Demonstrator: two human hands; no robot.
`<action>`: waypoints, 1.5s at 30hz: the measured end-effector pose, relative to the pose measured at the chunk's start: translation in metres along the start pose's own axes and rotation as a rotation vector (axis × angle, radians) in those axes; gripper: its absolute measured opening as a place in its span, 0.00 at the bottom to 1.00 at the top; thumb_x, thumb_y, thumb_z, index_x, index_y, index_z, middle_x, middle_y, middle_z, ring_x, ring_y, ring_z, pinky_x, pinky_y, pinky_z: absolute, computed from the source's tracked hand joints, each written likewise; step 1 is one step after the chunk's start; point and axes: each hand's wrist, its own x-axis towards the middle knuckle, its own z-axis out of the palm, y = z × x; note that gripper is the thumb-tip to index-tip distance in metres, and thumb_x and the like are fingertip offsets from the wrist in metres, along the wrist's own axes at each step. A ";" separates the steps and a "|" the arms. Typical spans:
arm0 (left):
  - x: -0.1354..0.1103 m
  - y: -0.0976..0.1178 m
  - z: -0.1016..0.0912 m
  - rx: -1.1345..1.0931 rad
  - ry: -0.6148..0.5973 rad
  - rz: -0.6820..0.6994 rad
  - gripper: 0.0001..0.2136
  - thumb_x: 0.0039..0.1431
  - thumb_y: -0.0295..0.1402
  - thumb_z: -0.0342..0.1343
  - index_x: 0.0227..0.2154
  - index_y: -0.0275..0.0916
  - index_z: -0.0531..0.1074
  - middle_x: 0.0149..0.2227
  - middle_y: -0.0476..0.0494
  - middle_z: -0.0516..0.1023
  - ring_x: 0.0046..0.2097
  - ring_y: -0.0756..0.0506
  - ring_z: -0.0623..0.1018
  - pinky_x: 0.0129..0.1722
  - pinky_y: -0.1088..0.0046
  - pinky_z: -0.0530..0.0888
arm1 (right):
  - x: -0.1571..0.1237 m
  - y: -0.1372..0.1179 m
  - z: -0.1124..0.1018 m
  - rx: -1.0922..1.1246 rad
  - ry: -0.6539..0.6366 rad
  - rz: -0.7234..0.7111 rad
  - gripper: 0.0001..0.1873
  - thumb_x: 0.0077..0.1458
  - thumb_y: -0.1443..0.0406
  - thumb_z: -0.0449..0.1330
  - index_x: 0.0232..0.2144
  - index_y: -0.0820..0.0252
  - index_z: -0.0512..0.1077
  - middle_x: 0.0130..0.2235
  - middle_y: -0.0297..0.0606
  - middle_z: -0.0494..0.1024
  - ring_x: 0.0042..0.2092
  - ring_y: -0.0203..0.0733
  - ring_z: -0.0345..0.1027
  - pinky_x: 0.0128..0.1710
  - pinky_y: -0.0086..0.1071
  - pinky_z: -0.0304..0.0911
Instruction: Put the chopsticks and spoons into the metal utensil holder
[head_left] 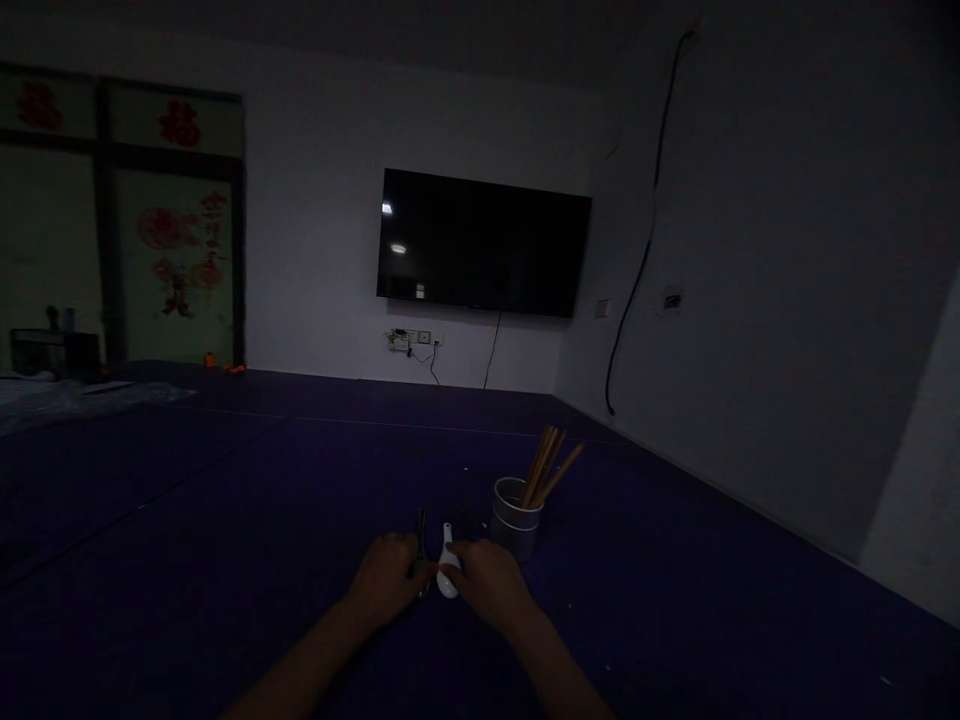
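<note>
A white soup spoon (448,582) lies on the dark blue surface, its handle pointing away from me. My right hand (491,580) grips it from the right, with thumb and fingers at its two ends. Just left of it is a thin, dark, shiny utensil (421,525), also pointing away; its kind is too dim to make out. My left hand (386,578) is closed on this utensil, the thumb lying across it and the other fingers partly hidden. Beyond my right hand stands a grey cylindrical holder (514,535) with several wooden chopsticks (545,465) leaning in it.
The wide dark blue surface (247,500) reaches to the walls. Crumpled clear plastic (97,402) lies at the far left, and small orange objects (234,369) sit near the door. A television (484,243) hangs on the back wall; a black cable (649,235) runs down the right wall.
</note>
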 end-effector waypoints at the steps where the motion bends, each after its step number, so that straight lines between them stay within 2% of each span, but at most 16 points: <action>1: 0.000 0.000 0.000 -0.012 0.003 0.000 0.12 0.58 0.41 0.49 0.27 0.38 0.68 0.30 0.43 0.75 0.33 0.44 0.74 0.31 0.71 0.63 | 0.000 0.000 0.000 -0.003 -0.006 0.001 0.17 0.58 0.59 0.52 0.46 0.55 0.73 0.42 0.43 0.79 0.45 0.46 0.72 0.42 0.33 0.61; 11: 0.001 -0.003 0.002 -0.018 0.073 0.039 0.16 0.64 0.35 0.39 0.27 0.38 0.69 0.29 0.43 0.75 0.33 0.46 0.74 0.34 0.71 0.65 | 0.000 0.000 -0.002 0.008 0.016 0.004 0.17 0.58 0.59 0.51 0.47 0.55 0.72 0.43 0.44 0.78 0.46 0.46 0.71 0.42 0.33 0.61; 16: 0.001 -0.004 0.001 -0.014 0.228 0.111 0.16 0.65 0.34 0.38 0.27 0.39 0.68 0.28 0.44 0.73 0.32 0.46 0.72 0.34 0.70 0.65 | 0.001 0.001 -0.004 0.016 0.048 0.029 0.17 0.60 0.58 0.49 0.44 0.55 0.73 0.40 0.43 0.79 0.43 0.46 0.73 0.38 0.32 0.61; 19: 0.000 -0.003 0.000 -0.001 0.337 0.221 0.16 0.65 0.33 0.37 0.26 0.39 0.68 0.27 0.44 0.72 0.32 0.46 0.70 0.35 0.68 0.66 | 0.004 0.003 -0.004 0.132 0.161 0.081 0.21 0.62 0.56 0.44 0.40 0.55 0.74 0.36 0.41 0.80 0.38 0.44 0.73 0.35 0.31 0.59; 23: -0.003 0.002 0.000 0.072 0.414 0.403 0.16 0.65 0.32 0.37 0.26 0.40 0.67 0.25 0.45 0.70 0.32 0.46 0.70 0.36 0.68 0.66 | 0.009 0.006 -0.004 0.519 0.352 0.087 0.30 0.60 0.48 0.40 0.27 0.60 0.73 0.25 0.36 0.75 0.28 0.39 0.68 0.28 0.29 0.57; 27: -0.006 0.010 0.003 0.137 0.456 0.556 0.14 0.64 0.30 0.39 0.26 0.39 0.67 0.24 0.45 0.69 0.30 0.47 0.69 0.32 0.69 0.65 | 0.014 0.006 -0.004 0.861 0.500 0.094 0.31 0.54 0.42 0.46 0.23 0.62 0.71 0.17 0.29 0.63 0.21 0.34 0.57 0.21 0.27 0.51; 30: -0.007 0.016 0.006 0.143 0.480 0.635 0.14 0.63 0.29 0.40 0.25 0.39 0.67 0.24 0.45 0.69 0.29 0.47 0.68 0.31 0.69 0.65 | 0.014 0.004 -0.006 0.998 0.517 0.132 0.29 0.51 0.42 0.50 0.26 0.63 0.73 0.15 0.25 0.57 0.18 0.32 0.51 0.18 0.26 0.47; 34: -0.008 0.017 0.004 0.110 0.490 0.643 0.12 0.63 0.31 0.41 0.28 0.39 0.67 0.26 0.44 0.71 0.31 0.47 0.69 0.32 0.68 0.65 | 0.010 0.003 -0.015 1.083 0.599 0.111 0.28 0.53 0.44 0.49 0.32 0.63 0.73 0.15 0.25 0.58 0.17 0.32 0.52 0.17 0.26 0.47; 37: -0.010 0.015 0.000 0.093 0.485 0.617 0.12 0.63 0.33 0.42 0.29 0.39 0.68 0.27 0.43 0.71 0.32 0.46 0.69 0.33 0.67 0.65 | 0.003 0.007 -0.030 1.120 0.777 0.119 0.27 0.54 0.45 0.49 0.34 0.63 0.71 0.17 0.25 0.60 0.18 0.32 0.52 0.18 0.26 0.48; 39: -0.011 0.015 -0.002 0.087 0.475 0.602 0.12 0.63 0.32 0.42 0.27 0.39 0.67 0.26 0.44 0.70 0.32 0.46 0.68 0.32 0.67 0.65 | -0.002 0.013 -0.040 1.131 0.954 0.163 0.26 0.55 0.46 0.49 0.36 0.62 0.69 0.19 0.27 0.63 0.19 0.32 0.53 0.18 0.26 0.49; 42: -0.011 0.015 -0.002 0.082 0.448 0.589 0.13 0.63 0.31 0.41 0.26 0.39 0.66 0.26 0.44 0.70 0.30 0.47 0.67 0.32 0.68 0.64 | -0.006 0.025 -0.050 1.094 1.174 0.202 0.24 0.55 0.46 0.49 0.36 0.61 0.67 0.23 0.29 0.66 0.22 0.33 0.57 0.23 0.27 0.54; 45: -0.010 0.015 -0.001 0.075 0.399 0.556 0.13 0.63 0.31 0.40 0.26 0.39 0.66 0.27 0.44 0.70 0.30 0.47 0.67 0.32 0.68 0.63 | -0.006 0.036 -0.051 1.001 1.273 0.298 0.24 0.54 0.45 0.49 0.33 0.60 0.67 0.24 0.30 0.67 0.25 0.35 0.60 0.26 0.28 0.56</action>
